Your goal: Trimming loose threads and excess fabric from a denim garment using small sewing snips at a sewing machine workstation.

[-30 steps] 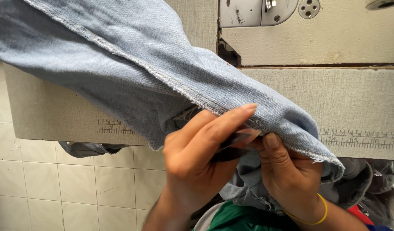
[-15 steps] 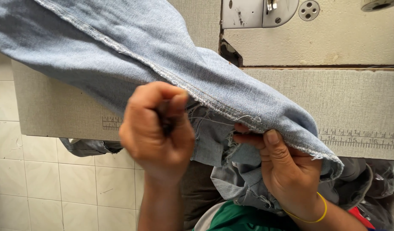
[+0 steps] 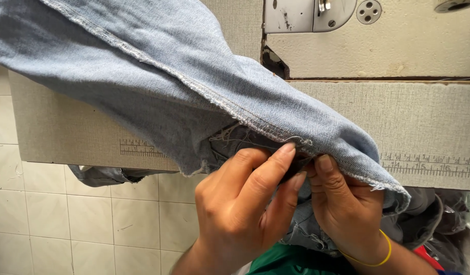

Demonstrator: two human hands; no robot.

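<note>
The pale blue denim garment [image 3: 158,76] you are working on lies draped across the table [image 3: 67,132] in front of the sewing machine base [image 3: 367,46], its frayed end hanging over the table's near edge toward you. It looks like soft but fairly heavy cloth: it will sag and fold wherever you let go, and the bulk on the table will likely drag on the part you lift. The stitched seam ridge [image 3: 204,91] running along it is thicker and firmer than the rest, so it is probably the surest place to pinch; the raw edge with its loose threads may fray further if you pull on it. Your left hand [image 3: 245,209] is nearly closed, fingertips [image 3: 286,153] pressed against the underside of the fold just below the seam. Your right hand [image 3: 347,209], with the yellow band [image 3: 377,257] at its wrist, is closed on the same fold, thumb on top, touching the left hand's fingers.
</note>
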